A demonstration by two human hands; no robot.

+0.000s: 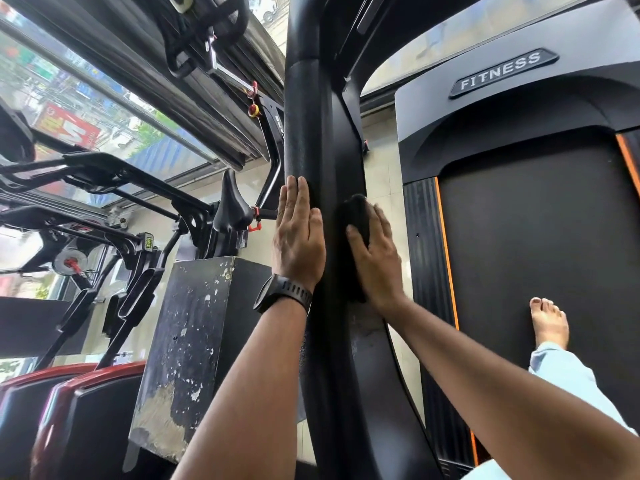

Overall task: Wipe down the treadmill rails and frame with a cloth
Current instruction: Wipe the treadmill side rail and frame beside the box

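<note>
The left hand lies flat and open on the padded rail while the right hand, fingers straight, presses the dark cloth against the frame beside it; ungripped, the cloth could slide out and drop.

Rail between hands; belt right.

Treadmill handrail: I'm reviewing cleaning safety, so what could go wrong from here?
The bare foot stands on the treadmill belt; leaning into the wipe could make it slip. The right hand only presses the black cloth against the frame, so the cloth may slide out and drop.
</note>
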